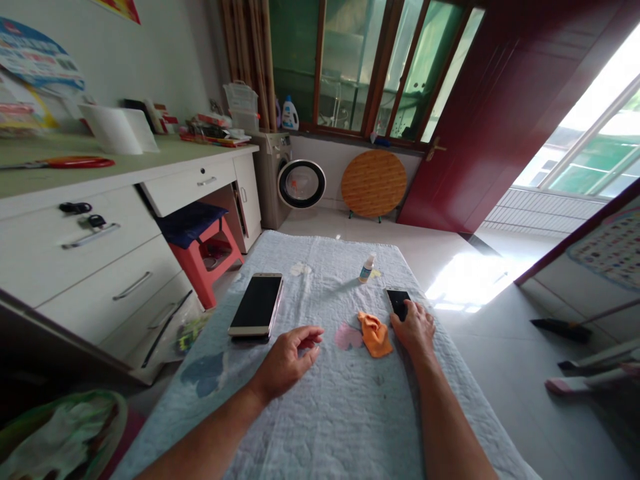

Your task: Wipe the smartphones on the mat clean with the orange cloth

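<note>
A pale blue towel [330, 400] covers the table in front of me. My right hand [414, 328] rests on the near end of a small black phone [398, 300], fingers pressed onto it. An orange cloth [375, 335] lies crumpled just left of that hand. My left hand [290, 357] hovers over the towel with fingers loosely curled and nothing visible in them. A larger gold-edged phone [257, 304] lies face up to the left of it. A small spray bottle [367, 269] stands upright farther back.
A white desk with drawers [100, 227] runs along the left, a red stool [205, 250] under it. A washing machine [287, 180] and round wooden tabletop [373, 183] stand by the far wall. A broom and mops [575, 330] lie at right. A bin [65, 433] sits lower left.
</note>
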`<state>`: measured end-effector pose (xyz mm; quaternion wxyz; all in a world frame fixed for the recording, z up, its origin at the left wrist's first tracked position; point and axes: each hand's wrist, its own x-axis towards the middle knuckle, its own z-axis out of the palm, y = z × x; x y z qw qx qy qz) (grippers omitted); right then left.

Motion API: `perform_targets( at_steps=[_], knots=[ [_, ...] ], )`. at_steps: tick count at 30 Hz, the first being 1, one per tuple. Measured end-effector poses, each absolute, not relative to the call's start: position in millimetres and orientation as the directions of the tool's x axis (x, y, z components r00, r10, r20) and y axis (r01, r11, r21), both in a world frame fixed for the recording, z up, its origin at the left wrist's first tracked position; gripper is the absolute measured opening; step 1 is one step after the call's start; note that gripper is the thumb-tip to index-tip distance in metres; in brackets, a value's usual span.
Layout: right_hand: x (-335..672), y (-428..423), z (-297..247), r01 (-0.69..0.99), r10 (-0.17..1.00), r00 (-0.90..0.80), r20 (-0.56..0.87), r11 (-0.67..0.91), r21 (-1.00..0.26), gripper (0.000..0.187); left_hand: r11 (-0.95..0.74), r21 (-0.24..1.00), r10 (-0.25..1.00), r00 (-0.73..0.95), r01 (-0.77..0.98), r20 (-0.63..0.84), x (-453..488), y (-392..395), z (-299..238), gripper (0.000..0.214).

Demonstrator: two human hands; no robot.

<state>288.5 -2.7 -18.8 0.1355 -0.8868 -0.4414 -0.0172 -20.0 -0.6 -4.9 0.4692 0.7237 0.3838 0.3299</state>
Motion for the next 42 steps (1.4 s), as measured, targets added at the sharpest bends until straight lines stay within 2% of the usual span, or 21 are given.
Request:
perform_targets(
  at_steps=[6,10,12,15,19,22,25,27,30,36,42],
  knots=[
    [288.8,-2.4,-19.9,0.786,0.773,0.61,0.171,-0.566,-0.248,0.055,-0.293,0.922,0.858,0.494,0.252,0.138,-21.4,-0.5,-6.6,0.033],
    [289.8,-2.5,-20.6,0.783,0.768,0.615,0.178,-0.565,-0.26,0.056,-0.441,0.854,0.816,0.52,0.274,0.254,-21.3,-2.6,-3.3,0.029],
    [290.2,-2.5,-21.1,0.786,0.772,0.61,0.179,-0.562,-0.257,0.056,-0.593,0.753,0.751,0.533,0.284,0.39,-20.6,-4.9,-0.4,0.027],
    [291.1,-2.8,-22.6,0.797,0.782,0.597,0.18,-0.554,-0.24,0.055,-0.796,0.532,0.598,0.514,0.291,0.614,-21.0,-9.3,5.5,0.028],
    [292.4,-3.3,-24.9,0.801,0.783,0.594,0.182,-0.557,-0.22,0.055,-0.878,0.302,0.455,0.452,0.372,0.767,-29.9,-10.8,17.5,0.038],
    [292.4,-3.3,-25.3,0.797,0.781,0.6,0.175,-0.564,-0.217,0.055,-0.792,0.232,0.488,0.358,0.565,0.796,-42.5,-3.7,27.0,0.041],
    [292.1,-3.4,-25.1,0.796,0.78,0.602,0.17,-0.567,-0.212,0.054,-0.533,0.265,0.656,0.194,0.804,0.73,-54.7,9.3,29.8,0.048],
    [292.6,-3.4,-25.5,0.797,0.781,0.6,0.174,-0.565,-0.212,0.055,-0.371,0.278,0.743,0.103,0.886,0.661,-61.1,18.4,26.4,0.06],
    [294.3,-3.3,-27.2,0.802,0.786,0.593,0.177,-0.556,-0.217,0.056,-0.237,0.267,0.815,0.042,0.934,0.578,-68.3,28.2,17.5,0.072],
    [296.6,-2.9,-29.5,0.806,0.791,0.587,0.173,-0.553,-0.21,0.056,-0.156,0.203,0.893,0.05,0.967,0.447,-74.6,31.1,13.3,0.075],
    [296.3,-2.5,-28.9,0.804,0.79,0.591,0.167,-0.557,-0.21,0.057,-0.097,0.181,0.897,0.007,0.979,0.441,-72.3,31.0,14.9,0.074]
  ],
)
